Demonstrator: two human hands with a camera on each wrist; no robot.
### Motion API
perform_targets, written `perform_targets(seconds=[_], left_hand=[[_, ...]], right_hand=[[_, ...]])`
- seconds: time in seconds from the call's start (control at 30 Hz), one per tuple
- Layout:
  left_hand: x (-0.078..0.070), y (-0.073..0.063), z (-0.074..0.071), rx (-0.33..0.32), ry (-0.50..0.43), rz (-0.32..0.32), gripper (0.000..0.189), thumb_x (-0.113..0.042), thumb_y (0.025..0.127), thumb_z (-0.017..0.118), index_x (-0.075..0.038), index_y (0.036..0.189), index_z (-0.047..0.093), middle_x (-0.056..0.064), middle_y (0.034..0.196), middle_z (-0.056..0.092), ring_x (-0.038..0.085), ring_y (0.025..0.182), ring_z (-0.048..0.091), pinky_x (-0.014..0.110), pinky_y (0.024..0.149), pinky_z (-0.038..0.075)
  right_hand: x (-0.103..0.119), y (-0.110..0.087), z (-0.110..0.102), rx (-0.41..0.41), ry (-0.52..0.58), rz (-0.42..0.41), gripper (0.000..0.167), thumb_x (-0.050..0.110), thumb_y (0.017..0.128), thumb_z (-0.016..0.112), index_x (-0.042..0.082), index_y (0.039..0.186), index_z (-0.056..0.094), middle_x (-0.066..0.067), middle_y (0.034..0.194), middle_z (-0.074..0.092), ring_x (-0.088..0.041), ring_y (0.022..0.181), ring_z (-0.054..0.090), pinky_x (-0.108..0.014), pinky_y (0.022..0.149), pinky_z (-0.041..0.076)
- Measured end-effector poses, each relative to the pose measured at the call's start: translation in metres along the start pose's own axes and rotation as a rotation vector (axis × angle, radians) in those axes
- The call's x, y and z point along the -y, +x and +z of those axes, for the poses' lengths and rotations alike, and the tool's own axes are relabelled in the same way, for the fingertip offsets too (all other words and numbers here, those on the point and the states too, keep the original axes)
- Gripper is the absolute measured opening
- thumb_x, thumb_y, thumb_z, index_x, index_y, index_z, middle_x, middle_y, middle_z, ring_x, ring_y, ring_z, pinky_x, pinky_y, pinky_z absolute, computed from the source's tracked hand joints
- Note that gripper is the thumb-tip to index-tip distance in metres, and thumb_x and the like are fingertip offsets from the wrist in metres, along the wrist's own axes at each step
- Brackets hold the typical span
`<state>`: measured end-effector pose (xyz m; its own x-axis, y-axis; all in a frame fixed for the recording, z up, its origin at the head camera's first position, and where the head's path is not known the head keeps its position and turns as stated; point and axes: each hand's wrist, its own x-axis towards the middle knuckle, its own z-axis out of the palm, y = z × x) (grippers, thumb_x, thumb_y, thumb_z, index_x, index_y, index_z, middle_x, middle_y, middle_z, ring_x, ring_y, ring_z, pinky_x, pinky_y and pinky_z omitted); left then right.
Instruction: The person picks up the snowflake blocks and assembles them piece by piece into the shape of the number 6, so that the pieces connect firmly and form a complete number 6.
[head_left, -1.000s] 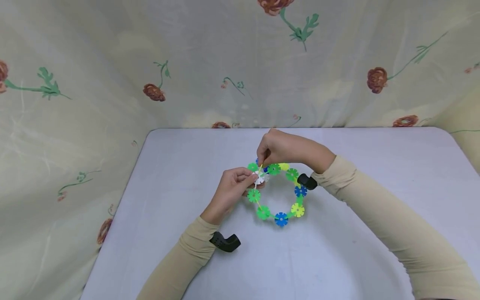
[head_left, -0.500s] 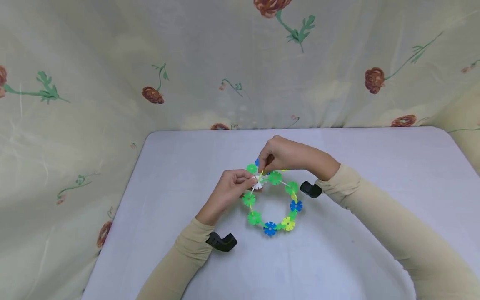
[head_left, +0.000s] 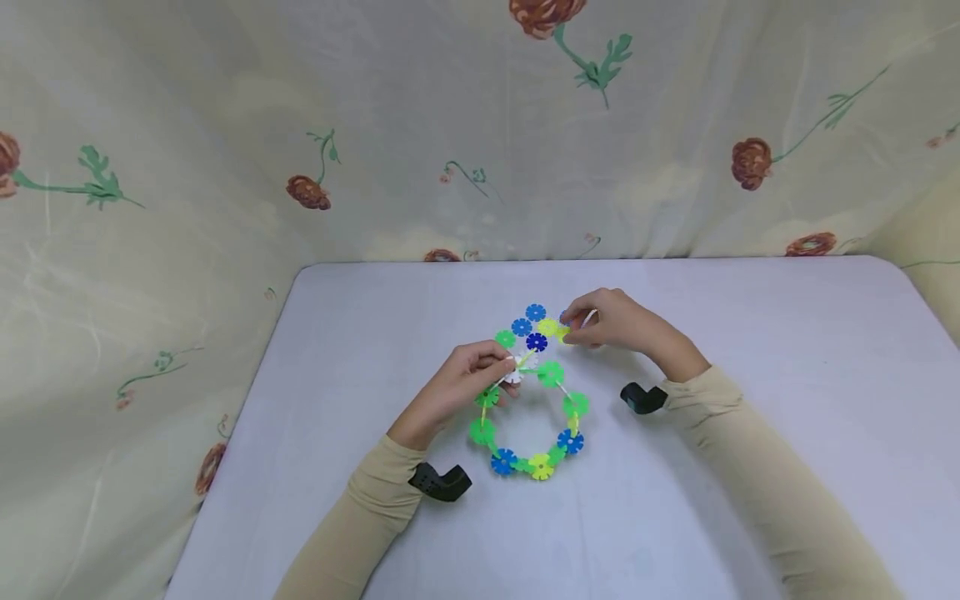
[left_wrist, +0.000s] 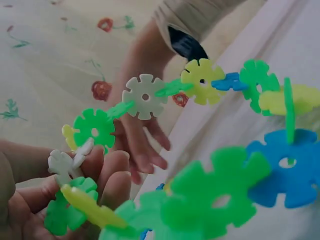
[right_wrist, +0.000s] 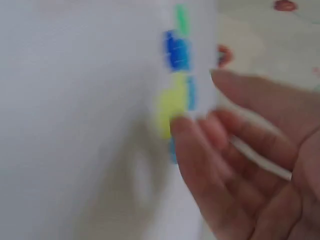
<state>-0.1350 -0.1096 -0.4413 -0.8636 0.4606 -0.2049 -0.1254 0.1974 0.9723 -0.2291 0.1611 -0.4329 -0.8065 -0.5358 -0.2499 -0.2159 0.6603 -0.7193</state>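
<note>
My left hand [head_left: 467,380] pinches a white snowflake disc [left_wrist: 61,164] that belongs to a ring of interlocking plastic discs [head_left: 551,374]. Green, yellow, blue and white pieces make up this ring, slotted edge to edge, and it hangs towards me from the fingers. A yellow disc [head_left: 528,357] stands edge-on at the pinched white one. My right hand [head_left: 621,327] is over the loose discs at the far side, thumb and fingers apart. Its fingertips are right at a yellow disc [right_wrist: 170,107], blurred in the right wrist view.
Loose discs lie behind the ring: a green one [head_left: 506,338], a dark blue one [head_left: 536,342], and several lighter blue and yellow ones [head_left: 547,327]. The white table [head_left: 360,333] ends at a flowered curtain [head_left: 390,150].
My right hand has left the yellow disc at the white one and moved right to the loose discs, its fingers spreading. The ring has swung towards me and slightly left.
</note>
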Motion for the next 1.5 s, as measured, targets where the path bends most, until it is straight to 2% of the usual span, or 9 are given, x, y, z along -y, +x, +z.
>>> perform_targets(seconds=[0.13,0.27,0.4,0.5,0.63,0.8,1.0,1.17,1.5], left_hand=[[0.000,0.000,0.001,-0.002,-0.022,-0.024,0.026,-0.021,0.109,0.055,0.004,0.115,0.061,0.033,0.110,0.071,0.016,0.088,0.074,0.047,0.083,0.063],[0.000,0.000,0.003,-0.012,-0.034,-0.032,0.021,-0.021,0.108,0.057,-0.001,0.112,0.062,0.025,0.106,0.073,0.016,0.091,0.075,0.045,0.083,0.064],[0.000,0.000,0.004,-0.014,-0.044,-0.038,0.021,-0.021,0.107,0.058,-0.001,0.110,0.064,0.014,0.102,0.074,0.018,0.096,0.076,0.045,0.086,0.063],[0.000,0.001,0.005,-0.011,-0.046,-0.043,0.022,-0.020,0.107,0.058,0.000,0.111,0.065,0.015,0.103,0.073,0.020,0.098,0.076,0.045,0.087,0.063],[0.001,0.002,0.006,-0.005,-0.045,-0.044,0.021,-0.019,0.107,0.059,0.000,0.112,0.065,0.022,0.110,0.073,0.021,0.099,0.076,0.045,0.089,0.063],[0.000,0.002,0.007,0.002,-0.049,-0.047,0.021,-0.018,0.106,0.060,0.001,0.114,0.066,0.024,0.112,0.072,0.024,0.101,0.075,0.046,0.090,0.062],[-0.001,0.002,0.007,-0.001,-0.047,-0.018,0.023,-0.018,0.106,0.059,0.003,0.115,0.066,0.020,0.109,0.073,0.027,0.102,0.075,0.043,0.089,0.063],[-0.001,0.001,0.007,-0.007,-0.050,-0.001,0.021,-0.017,0.106,0.059,0.002,0.113,0.066,0.019,0.107,0.074,0.024,0.100,0.076,0.041,0.087,0.063],[0.000,0.002,0.007,-0.008,-0.059,-0.009,0.022,-0.016,0.106,0.059,0.004,0.111,0.066,0.029,0.112,0.072,0.013,0.093,0.075,0.032,0.083,0.063]], right_hand=[[-0.016,0.005,0.015,-0.101,-0.101,0.123,0.032,0.023,0.093,0.079,0.001,0.115,0.072,-0.009,0.091,0.066,-0.015,0.069,0.059,-0.027,0.066,0.050],[-0.022,0.006,0.024,-0.160,-0.099,0.143,0.028,0.022,0.091,0.080,0.002,0.108,0.070,-0.010,0.091,0.065,-0.015,0.064,0.058,-0.028,0.064,0.047],[-0.023,0.005,0.025,-0.168,-0.067,0.161,0.027,0.019,0.090,0.081,0.002,0.106,0.068,-0.012,0.094,0.066,-0.015,0.066,0.060,-0.027,0.063,0.049],[-0.025,0.003,0.025,-0.168,-0.032,0.172,0.026,0.016,0.089,0.081,0.001,0.105,0.066,-0.013,0.094,0.066,-0.017,0.070,0.061,-0.027,0.065,0.052],[-0.029,-0.006,0.026,-0.202,0.084,0.157,0.023,0.011,0.090,0.080,0.000,0.104,0.065,-0.013,0.091,0.070,-0.018,0.073,0.066,-0.027,0.067,0.058],[-0.028,-0.027,0.028,-0.264,0.327,0.095,0.026,0.017,0.094,0.077,0.000,0.113,0.069,-0.014,0.097,0.077,-0.021,0.082,0.077,-0.031,0.074,0.064],[-0.010,-0.051,0.031,-0.322,0.515,0.010,0.034,0.024,0.095,0.077,-0.003,0.115,0.070,0.000,0.094,0.080,-0.021,0.091,0.079,-0.029,0.079,0.064],[0.005,-0.058,0.034,-0.355,0.580,-0.059,0.030,0.019,0.095,0.077,-0.005,0.113,0.069,0.007,0.090,0.079,-0.018,0.087,0.079,-0.031,0.078,0.064],[0.019,-0.059,0.044,-0.327,0.567,-0.098,0.026,0.015,0.093,0.078,-0.003,0.108,0.068,0.002,0.089,0.079,-0.021,0.087,0.080,-0.031,0.073,0.064]])
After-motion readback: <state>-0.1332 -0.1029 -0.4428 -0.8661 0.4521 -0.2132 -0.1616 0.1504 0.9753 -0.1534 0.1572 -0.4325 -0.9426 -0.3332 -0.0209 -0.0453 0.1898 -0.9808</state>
